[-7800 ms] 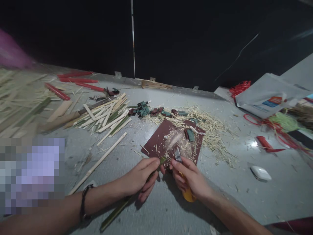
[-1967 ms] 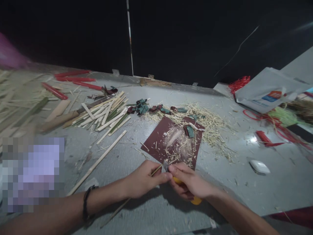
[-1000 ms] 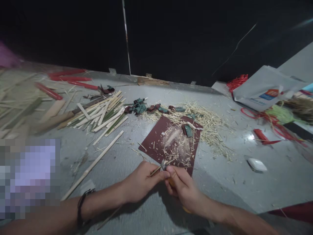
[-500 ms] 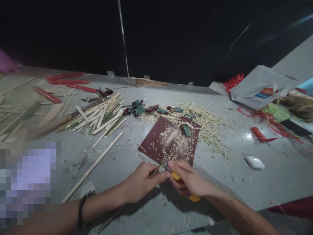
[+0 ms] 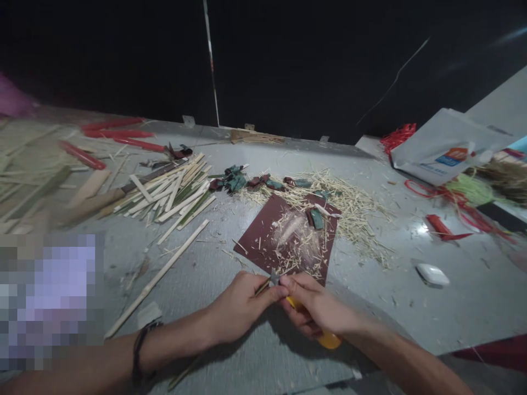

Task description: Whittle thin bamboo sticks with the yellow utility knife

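Note:
My left hand [image 5: 239, 304] is closed round a thin green bamboo strip [image 5: 262, 286], whose tip pokes out near the thumb; its tail runs back under my forearm. My right hand [image 5: 315, 310] grips a knife with a yellow handle [image 5: 329, 340], and the short blade [image 5: 273, 278] rests against the strip's tip. Both hands meet at the near edge of a dark red mat [image 5: 288, 236] covered in pale shavings.
A heap of split bamboo sticks [image 5: 173, 195] lies at the left, with red strips [image 5: 119, 134] behind. Straw-like shavings [image 5: 349, 208] spread right of the mat. A white bag [image 5: 444, 148], red cords [image 5: 448, 227] and a small white object [image 5: 431, 274] sit at the right. One long strip [image 5: 158, 277] lies diagonally.
The hands stay pressed together at the mat's near edge; the blade has made short strokes at the strip's tip. The thick strip seen earlier has become thinner.

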Demonstrator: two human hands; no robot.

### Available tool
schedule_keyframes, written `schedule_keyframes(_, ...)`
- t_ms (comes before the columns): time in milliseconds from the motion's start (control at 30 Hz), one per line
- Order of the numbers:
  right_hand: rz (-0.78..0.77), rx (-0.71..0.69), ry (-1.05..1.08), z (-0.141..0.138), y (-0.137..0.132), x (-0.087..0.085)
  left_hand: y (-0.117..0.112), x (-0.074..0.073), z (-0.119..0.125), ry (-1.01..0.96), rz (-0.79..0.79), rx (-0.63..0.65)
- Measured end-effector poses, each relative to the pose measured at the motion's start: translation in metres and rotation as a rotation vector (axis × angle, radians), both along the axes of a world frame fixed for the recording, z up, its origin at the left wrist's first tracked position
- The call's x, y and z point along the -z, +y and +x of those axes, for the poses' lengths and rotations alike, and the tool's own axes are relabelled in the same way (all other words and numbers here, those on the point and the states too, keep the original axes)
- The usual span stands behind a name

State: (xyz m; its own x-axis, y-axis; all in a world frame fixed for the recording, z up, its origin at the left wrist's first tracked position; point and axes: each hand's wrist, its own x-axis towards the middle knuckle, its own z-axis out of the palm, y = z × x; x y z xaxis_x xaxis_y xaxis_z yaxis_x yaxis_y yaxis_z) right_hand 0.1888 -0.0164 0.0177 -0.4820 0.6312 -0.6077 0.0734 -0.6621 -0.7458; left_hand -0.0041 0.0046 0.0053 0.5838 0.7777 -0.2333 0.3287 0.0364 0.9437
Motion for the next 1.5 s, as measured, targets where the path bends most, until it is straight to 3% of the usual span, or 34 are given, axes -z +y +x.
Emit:
schedule_keyframes(133,0.129,0.187,-0.050,-0.009,0.000,0.003,0.001,0.000,0.003,-0.012,-0.006,-0.021)
schedule_keyframes(267,0.130,0.243,0.005,-0.001,0.009,-0.003,0.002,-0.003,0.001,-0.009,-0.027,0.011)
schedule_keyframes(533,-0.014,-0.029,0.129,0.014,0.010,-0.010,0.003,-0.006,-0.001,-0.020,-0.052,0.031)
schedule_keyframes(733,-0.109,-0.095,0.137,0.011,0.008,-0.005,0.003,-0.004,-0.001,0.027,-0.044,0.033)
schedule_keyframes(1067,-0.088,-0.118,0.144,0.012,0.013,0.000,0.001,0.000,0.001,0.011,-0.023,-0.039)
schedule_keyframes(1500,-0.069,0.008,-0.023,-0.002,0.004,-0.003,0.002,0.000,0.002,0.022,-0.015,-0.056)
